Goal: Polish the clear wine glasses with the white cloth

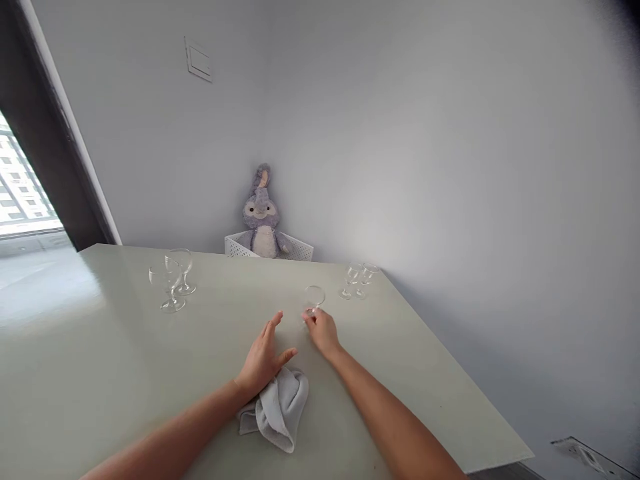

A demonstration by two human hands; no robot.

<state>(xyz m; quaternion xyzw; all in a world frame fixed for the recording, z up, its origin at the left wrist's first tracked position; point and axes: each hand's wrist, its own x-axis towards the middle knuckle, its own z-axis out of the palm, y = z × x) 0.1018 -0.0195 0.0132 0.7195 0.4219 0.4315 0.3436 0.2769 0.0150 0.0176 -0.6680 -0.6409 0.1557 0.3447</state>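
My right hand [323, 331] is closed around the lower part of a small clear stemmed glass [315, 296], whose round rim shows above my fingers. Whether its foot rests on the table is hidden by the hand. To the left, my left hand [264, 360] holds nothing, its thumb spread away from the fingers. Just below that hand a crumpled grey cloth [280, 410] lies on the table, partly under the wrist.
Two larger stemmed glasses, a front one [173, 303] and a rear one [186, 288], stand at the left. Two small stemmed glasses [351, 275] stand near the table's [425, 373] back right corner. Behind the table, a plush rabbit [261, 217] sits in a white perforated basket [301, 249].
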